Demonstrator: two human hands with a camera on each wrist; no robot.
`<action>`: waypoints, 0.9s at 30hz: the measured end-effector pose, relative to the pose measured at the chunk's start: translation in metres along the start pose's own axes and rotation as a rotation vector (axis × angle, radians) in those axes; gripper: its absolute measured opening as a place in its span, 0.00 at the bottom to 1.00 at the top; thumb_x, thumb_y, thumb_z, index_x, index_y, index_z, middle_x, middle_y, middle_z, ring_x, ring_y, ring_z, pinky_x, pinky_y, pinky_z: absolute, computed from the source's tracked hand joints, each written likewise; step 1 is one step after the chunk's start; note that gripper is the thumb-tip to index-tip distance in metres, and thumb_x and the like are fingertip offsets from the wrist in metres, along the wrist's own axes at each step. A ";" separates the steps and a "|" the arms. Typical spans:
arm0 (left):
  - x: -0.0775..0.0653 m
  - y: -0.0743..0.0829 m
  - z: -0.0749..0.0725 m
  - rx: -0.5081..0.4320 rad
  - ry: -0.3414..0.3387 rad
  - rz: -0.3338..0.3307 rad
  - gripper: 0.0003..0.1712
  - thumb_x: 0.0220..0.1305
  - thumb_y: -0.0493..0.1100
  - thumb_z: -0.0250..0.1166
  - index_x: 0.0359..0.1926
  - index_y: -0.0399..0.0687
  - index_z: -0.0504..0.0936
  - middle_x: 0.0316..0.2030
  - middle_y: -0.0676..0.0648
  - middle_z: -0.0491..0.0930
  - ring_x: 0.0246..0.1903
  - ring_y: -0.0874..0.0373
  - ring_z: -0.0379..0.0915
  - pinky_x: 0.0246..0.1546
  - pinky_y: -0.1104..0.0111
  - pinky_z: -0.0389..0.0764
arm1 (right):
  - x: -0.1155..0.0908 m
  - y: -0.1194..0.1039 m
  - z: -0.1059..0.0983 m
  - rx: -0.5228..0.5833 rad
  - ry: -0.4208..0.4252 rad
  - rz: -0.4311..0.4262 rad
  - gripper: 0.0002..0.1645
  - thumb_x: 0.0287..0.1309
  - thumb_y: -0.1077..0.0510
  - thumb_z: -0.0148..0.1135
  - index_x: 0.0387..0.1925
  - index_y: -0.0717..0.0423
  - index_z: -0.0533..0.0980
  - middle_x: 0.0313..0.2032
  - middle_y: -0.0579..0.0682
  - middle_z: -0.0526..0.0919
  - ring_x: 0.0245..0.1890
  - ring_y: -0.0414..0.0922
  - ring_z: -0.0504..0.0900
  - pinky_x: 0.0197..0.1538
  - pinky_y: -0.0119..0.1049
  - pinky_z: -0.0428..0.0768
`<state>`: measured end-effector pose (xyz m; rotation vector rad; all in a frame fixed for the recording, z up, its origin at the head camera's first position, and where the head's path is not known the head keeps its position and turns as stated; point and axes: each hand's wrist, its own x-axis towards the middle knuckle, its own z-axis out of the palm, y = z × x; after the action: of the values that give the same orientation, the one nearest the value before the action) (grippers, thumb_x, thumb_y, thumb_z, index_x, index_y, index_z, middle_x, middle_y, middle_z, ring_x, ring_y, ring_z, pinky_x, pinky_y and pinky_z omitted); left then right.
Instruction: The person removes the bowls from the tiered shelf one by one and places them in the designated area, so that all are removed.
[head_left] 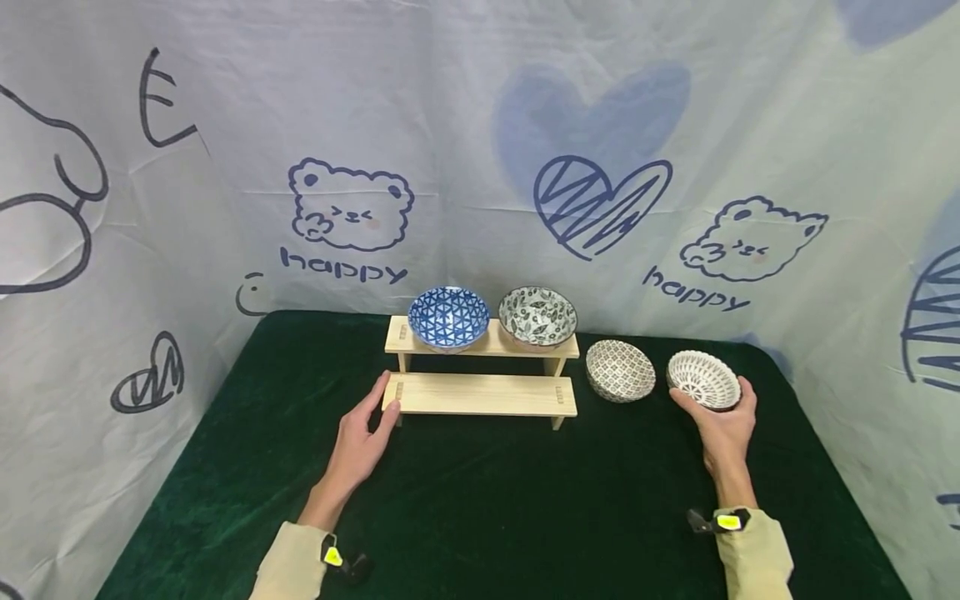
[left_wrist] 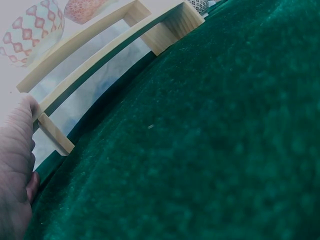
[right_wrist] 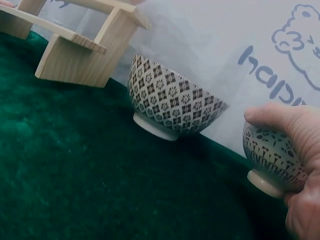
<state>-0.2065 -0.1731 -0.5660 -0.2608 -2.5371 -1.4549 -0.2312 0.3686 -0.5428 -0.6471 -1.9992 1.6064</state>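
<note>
A two-step wooden stand (head_left: pixel 480 395) stands on the dark green cloth. My left hand (head_left: pixel 360 446) holds the left end of its lower step, thumb near the front corner and fingers along the end. On the upper step are a blue-and-white bowl (head_left: pixel 448 317) and a bowl with a dark leaf pattern (head_left: pixel 537 317). Over on the right, my right hand (head_left: pixel 729 429) grips a white bowl with a dark striped pattern (head_left: pixel 703 379) by its sides, thumb at the rim in the right wrist view. Between stand and right hand sits a lattice-patterned bowl (right_wrist: pixel 172 97), upright on its foot.
Green cloth (head_left: pixel 480 517) covers the table. A pale curtain (head_left: pixel 465 125) with bear and heart drawings hangs close behind the stand and along both sides. The lattice-patterned bowl lies just right of the stand's right end.
</note>
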 end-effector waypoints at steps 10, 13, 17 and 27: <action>0.000 0.001 0.000 -0.001 -0.005 -0.008 0.37 0.81 0.56 0.56 0.81 0.46 0.60 0.79 0.44 0.60 0.78 0.47 0.57 0.76 0.45 0.60 | 0.004 0.012 0.005 0.020 -0.026 -0.016 0.68 0.45 0.59 0.86 0.81 0.50 0.52 0.77 0.55 0.58 0.72 0.46 0.60 0.77 0.38 0.58; 0.000 0.001 0.000 -0.001 -0.007 -0.007 0.37 0.81 0.56 0.56 0.81 0.45 0.60 0.79 0.44 0.59 0.78 0.47 0.57 0.76 0.46 0.60 | 0.006 0.013 0.004 0.038 -0.045 -0.016 0.68 0.46 0.60 0.85 0.81 0.50 0.51 0.77 0.55 0.58 0.72 0.46 0.60 0.77 0.38 0.58; -0.001 0.002 -0.001 0.000 -0.008 -0.010 0.37 0.81 0.55 0.56 0.81 0.45 0.60 0.79 0.44 0.59 0.78 0.47 0.57 0.76 0.46 0.60 | 0.005 0.012 0.000 0.008 -0.093 -0.010 0.70 0.51 0.58 0.83 0.83 0.49 0.46 0.79 0.55 0.55 0.75 0.47 0.58 0.79 0.40 0.55; -0.001 0.004 0.000 0.000 -0.001 -0.018 0.36 0.81 0.55 0.56 0.81 0.46 0.61 0.79 0.44 0.60 0.78 0.47 0.57 0.76 0.46 0.60 | 0.004 0.012 -0.001 -0.002 -0.114 -0.013 0.69 0.54 0.55 0.81 0.84 0.50 0.44 0.81 0.53 0.52 0.77 0.46 0.56 0.80 0.42 0.56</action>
<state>-0.2046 -0.1713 -0.5630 -0.2390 -2.5467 -1.4614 -0.2331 0.3744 -0.5545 -0.5532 -2.0816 1.6678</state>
